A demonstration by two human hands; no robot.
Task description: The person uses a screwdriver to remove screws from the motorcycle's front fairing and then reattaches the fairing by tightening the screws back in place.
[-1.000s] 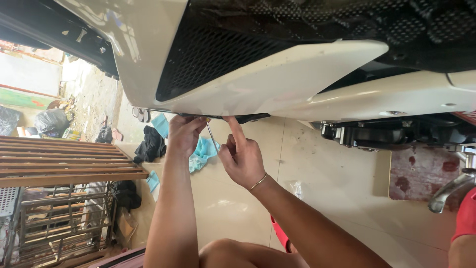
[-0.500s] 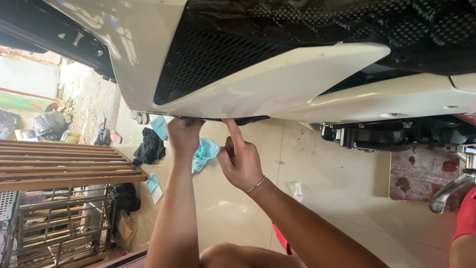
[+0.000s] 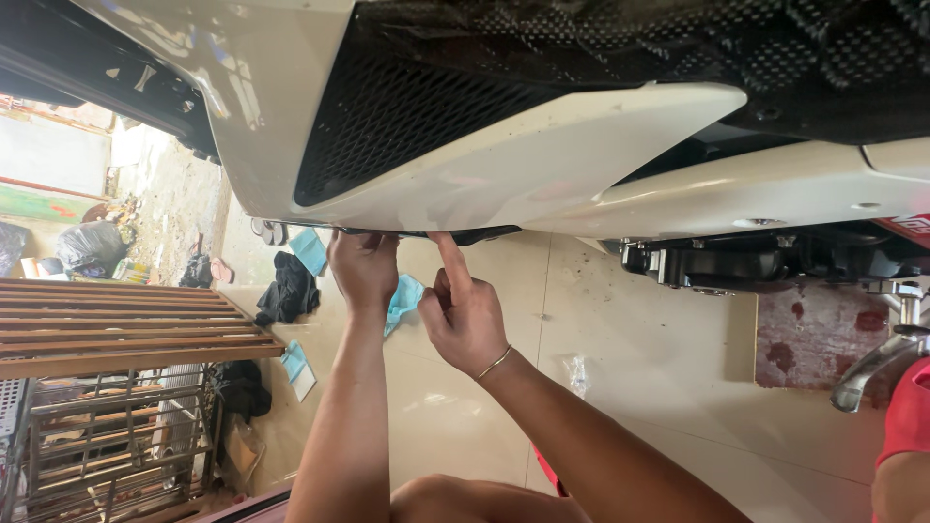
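A white vehicle body panel (image 3: 542,165) with a black mesh grille (image 3: 407,107) fills the top of the head view. My left hand (image 3: 363,271) reaches to the panel's lower edge, with its fingers curled over the edge and their tips hidden. My right hand (image 3: 465,315), with a thin bracelet on the wrist, is just beside it. Its index finger is stretched out and touches a dark strip (image 3: 475,234) under the panel, while its other fingers are folded. Nothing shows in either palm.
Light blue cloths (image 3: 405,295) and dark rags (image 3: 286,291) lie on the cream tiled floor (image 3: 659,339). A wooden slatted frame (image 3: 126,324) and a metal rack (image 3: 97,436) stand at the left. Dark machine parts (image 3: 756,261) and a chrome pipe (image 3: 872,363) are at the right.
My left hand has risen to the panel's edge. A thin strand seen between my hands a second ago no longer shows. My right index finger stays on the dark strip.
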